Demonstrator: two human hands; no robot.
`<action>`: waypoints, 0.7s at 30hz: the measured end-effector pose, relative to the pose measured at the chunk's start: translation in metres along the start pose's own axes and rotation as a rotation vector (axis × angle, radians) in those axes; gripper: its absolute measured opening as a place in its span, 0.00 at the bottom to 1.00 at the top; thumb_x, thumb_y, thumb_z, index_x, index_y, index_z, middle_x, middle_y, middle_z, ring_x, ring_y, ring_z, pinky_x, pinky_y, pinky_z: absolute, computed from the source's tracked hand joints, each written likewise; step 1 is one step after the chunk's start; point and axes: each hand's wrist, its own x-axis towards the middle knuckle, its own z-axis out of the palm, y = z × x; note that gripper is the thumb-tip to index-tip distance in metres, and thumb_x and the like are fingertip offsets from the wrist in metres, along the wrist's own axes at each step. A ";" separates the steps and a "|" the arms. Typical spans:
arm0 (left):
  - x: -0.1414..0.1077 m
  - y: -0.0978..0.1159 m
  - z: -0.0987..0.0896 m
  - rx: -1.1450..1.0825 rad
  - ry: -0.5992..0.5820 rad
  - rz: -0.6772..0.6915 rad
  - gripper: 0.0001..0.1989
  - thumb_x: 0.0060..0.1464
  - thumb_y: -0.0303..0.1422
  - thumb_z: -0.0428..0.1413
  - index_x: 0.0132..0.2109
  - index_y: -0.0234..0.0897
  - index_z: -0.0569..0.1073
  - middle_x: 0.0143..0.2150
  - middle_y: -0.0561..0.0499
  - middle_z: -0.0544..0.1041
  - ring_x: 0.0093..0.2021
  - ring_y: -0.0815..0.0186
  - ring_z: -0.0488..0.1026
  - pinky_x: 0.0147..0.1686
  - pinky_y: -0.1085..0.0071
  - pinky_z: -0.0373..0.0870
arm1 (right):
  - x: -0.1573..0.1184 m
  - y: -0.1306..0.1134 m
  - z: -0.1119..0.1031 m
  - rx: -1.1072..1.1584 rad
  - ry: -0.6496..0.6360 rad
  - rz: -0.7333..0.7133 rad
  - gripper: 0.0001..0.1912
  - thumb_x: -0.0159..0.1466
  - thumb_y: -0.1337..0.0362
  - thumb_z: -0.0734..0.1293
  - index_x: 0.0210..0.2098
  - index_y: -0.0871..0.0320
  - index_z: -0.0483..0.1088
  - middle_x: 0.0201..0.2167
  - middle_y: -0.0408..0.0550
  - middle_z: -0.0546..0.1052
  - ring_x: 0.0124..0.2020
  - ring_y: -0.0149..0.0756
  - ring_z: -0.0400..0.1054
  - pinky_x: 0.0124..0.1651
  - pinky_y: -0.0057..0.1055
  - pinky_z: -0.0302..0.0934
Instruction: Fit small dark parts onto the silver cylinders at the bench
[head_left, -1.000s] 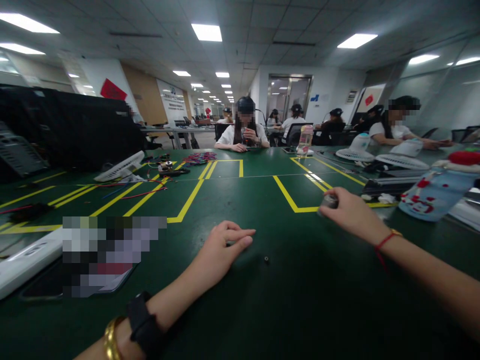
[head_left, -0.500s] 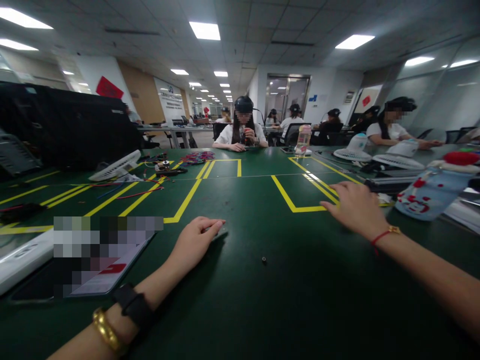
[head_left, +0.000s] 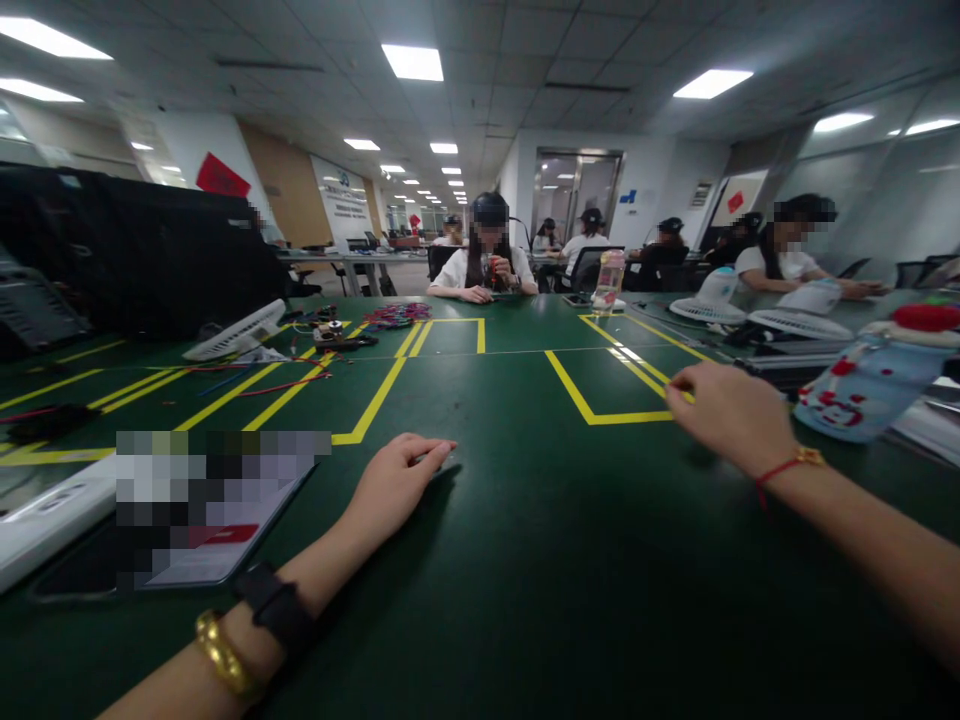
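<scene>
My left hand (head_left: pixel 397 480) is closed in a pinch just above the green table (head_left: pixel 487 600), left of the middle. A sliver of something thin and pale shows under its fingertips, too small to name. Over to the right, my right hand (head_left: pixel 727 410) has its thumb and index finger drawn together beside the yellow tape (head_left: pixel 622 418). Whatever lies between those fingertips, if anything, is hidden. Close by the right hand stands a light blue bottle (head_left: pixel 855 395) with a red top. A phone-like slab (head_left: pixel 225 560), partly blurred out, lies left of my left forearm.
A white bar-shaped object (head_left: pixel 52 520) lies at the left edge. Loose wires (head_left: pixel 292 385), a small white fan (head_left: pixel 236 330) and a large black case (head_left: pixel 135 250) are further back. Across the table sits a person (head_left: pixel 484 270) near a clear bottle (head_left: pixel 607 280); more fans (head_left: pixel 709 300) stand right.
My right hand has shifted slightly right and its spread fingers have closed together. The small dark round piece in the middle of the table is no longer visible. My left hand has barely moved.
</scene>
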 end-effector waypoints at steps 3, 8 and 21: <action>0.000 -0.001 0.001 0.010 -0.003 -0.009 0.22 0.55 0.48 0.46 0.44 0.41 0.77 0.42 0.46 0.75 0.43 0.58 0.71 0.43 0.63 0.65 | 0.020 0.049 0.001 -0.180 -0.155 0.230 0.17 0.59 0.59 0.57 0.33 0.64 0.72 0.39 0.65 0.71 0.41 0.51 0.65 0.37 0.42 0.53; 0.000 -0.001 0.000 0.007 -0.005 -0.009 0.21 0.55 0.47 0.47 0.44 0.41 0.77 0.43 0.46 0.75 0.44 0.58 0.71 0.44 0.63 0.65 | 0.026 0.076 0.007 -0.143 -0.271 0.300 0.15 0.58 0.60 0.58 0.33 0.62 0.71 0.38 0.64 0.72 0.37 0.47 0.67 0.32 0.37 0.52; -0.001 0.000 -0.001 0.013 -0.012 0.004 0.22 0.55 0.48 0.46 0.43 0.42 0.77 0.43 0.46 0.75 0.44 0.57 0.70 0.44 0.63 0.65 | 0.033 0.099 0.019 -0.082 -0.196 0.329 0.15 0.55 0.54 0.60 0.30 0.57 0.73 0.34 0.61 0.73 0.31 0.48 0.66 0.30 0.40 0.50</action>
